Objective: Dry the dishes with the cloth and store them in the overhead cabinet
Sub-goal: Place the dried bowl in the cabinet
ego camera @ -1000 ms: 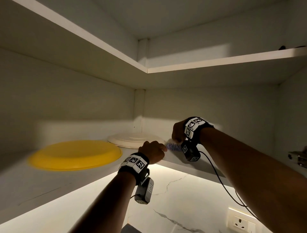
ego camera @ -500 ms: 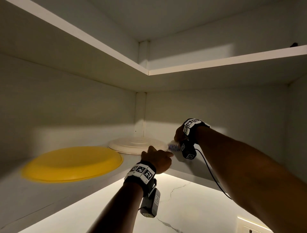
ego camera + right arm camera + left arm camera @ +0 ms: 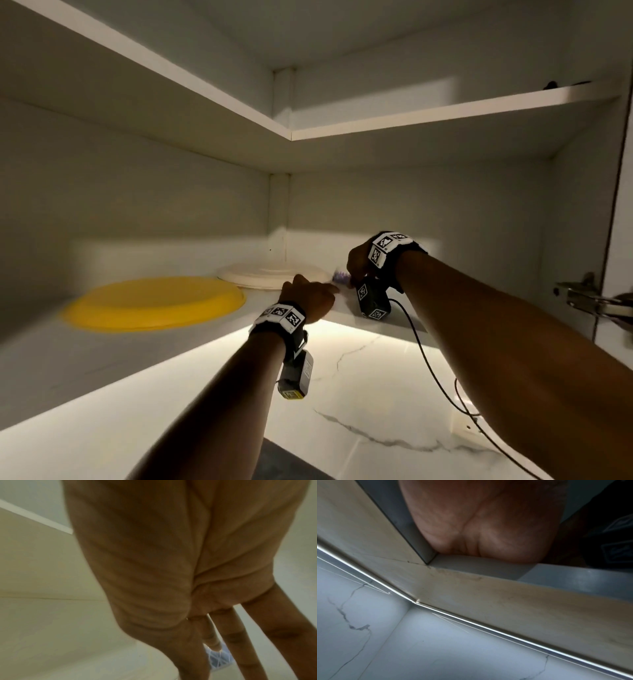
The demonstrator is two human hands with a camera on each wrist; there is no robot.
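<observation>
Blue-and-white patterned piece [image 3: 340,275] is sitting on the cabinet's lower shelf [image 3: 102,349], right under my right-hand fingertips [image 3: 212,641] and just ahead of my left-hand knuckles. I can't tell whether it's a small dish or the cloth, because too little of it is showing.

My right hand [image 3: 359,260] is reaching down with the fingers extended and nearly straight. The index tip is touching the piece, and I'm not seeing a closed pinch. My left hand [image 3: 310,298] is resting its heel on the shelf edge with the fingers curled toward the piece. I can't tell if they're holding anything.

Handling, judging only:
- If it's a dish, I'm expecting it to be light, rigid and smooth, so slippery and chip-prone. I'd take it by the rim, thumb opposite index.
- If it's cloth, it's soft and any pinch works.

Beyond my left fingers, the cream plate [image 3: 270,274] is lying in the shelf corner. The yellow plate [image 3: 154,303] is further to their left. Both are flat on the shelf.

View differences:
- Head view is giving both hands, both plates and the shelf layout, but the piece is only a sliver.
- Right wrist view is showing the fingertip contact and the pattern, but no plates.
- Left wrist view is showing only the palm heel, the underside of the shelf edge and the marble [image 3: 368,628] below. No fingers, no piece.
</observation>
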